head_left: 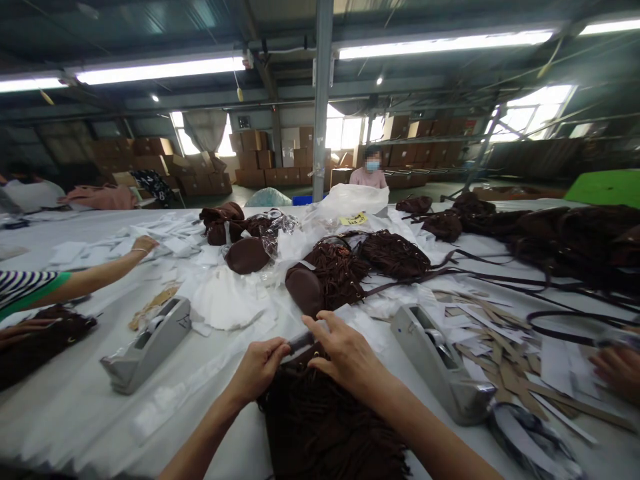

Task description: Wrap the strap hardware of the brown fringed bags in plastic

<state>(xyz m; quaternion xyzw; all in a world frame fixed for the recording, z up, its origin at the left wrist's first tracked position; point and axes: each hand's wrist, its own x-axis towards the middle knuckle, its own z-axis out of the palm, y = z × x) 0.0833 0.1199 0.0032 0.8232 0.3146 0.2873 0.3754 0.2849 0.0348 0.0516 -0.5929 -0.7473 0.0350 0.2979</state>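
A dark brown fringed bag (325, 427) lies on the white table (75, 400) right in front of me. My left hand (257, 370) is closed in a pinch on the bag's top edge, on a small grey strip there. My right hand (345, 353) rests on the same edge, fingers curled and pinching the strip from the other side. More brown fringed bags (350, 267) lie just beyond my hands among white paper sheets (230, 300).
Two grey tape dispensers stand at the left (150, 343) and right (440, 363) of me. A co-worker's arm in a striped sleeve (90, 277) reaches across at left; another hand (617, 370) shows at right. Cardboard strips (505, 360), straps and a bag pile (575, 240) fill the right side.
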